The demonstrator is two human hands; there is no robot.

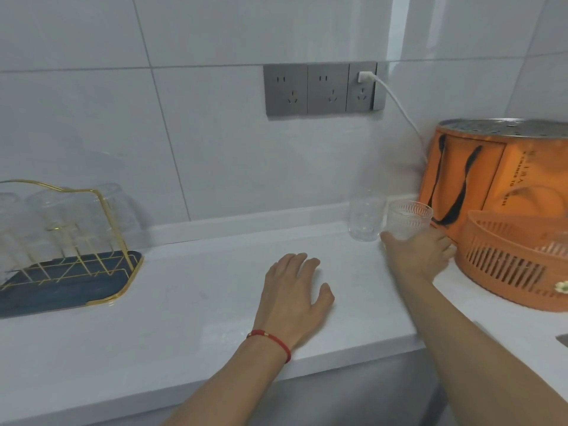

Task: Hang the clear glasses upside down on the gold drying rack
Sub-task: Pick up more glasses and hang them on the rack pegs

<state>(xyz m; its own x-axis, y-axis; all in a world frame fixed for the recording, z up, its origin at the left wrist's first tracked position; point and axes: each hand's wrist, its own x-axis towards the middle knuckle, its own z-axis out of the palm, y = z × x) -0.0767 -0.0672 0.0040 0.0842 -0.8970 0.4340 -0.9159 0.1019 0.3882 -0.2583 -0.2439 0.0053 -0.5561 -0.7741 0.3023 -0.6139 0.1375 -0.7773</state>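
The gold drying rack (101,210) stands on a dark blue tray (61,290) at the far left, with several clear glasses (46,210) hanging upside down on it. My right hand (418,250) grips a ribbed clear glass (408,218) upright at the back right of the counter. A second, smooth clear glass (365,219) stands just left of it, against the wall. My left hand (295,290), with a red string bracelet at the wrist, rests flat on the white counter (184,302) with fingers spread and holds nothing.
An orange slotted plastic basket (504,265) sits at the right, close to my right hand. Behind it stands an orange bag (479,173) under a metal lid. A white cable (399,109) runs down from the grey wall sockets (322,87).
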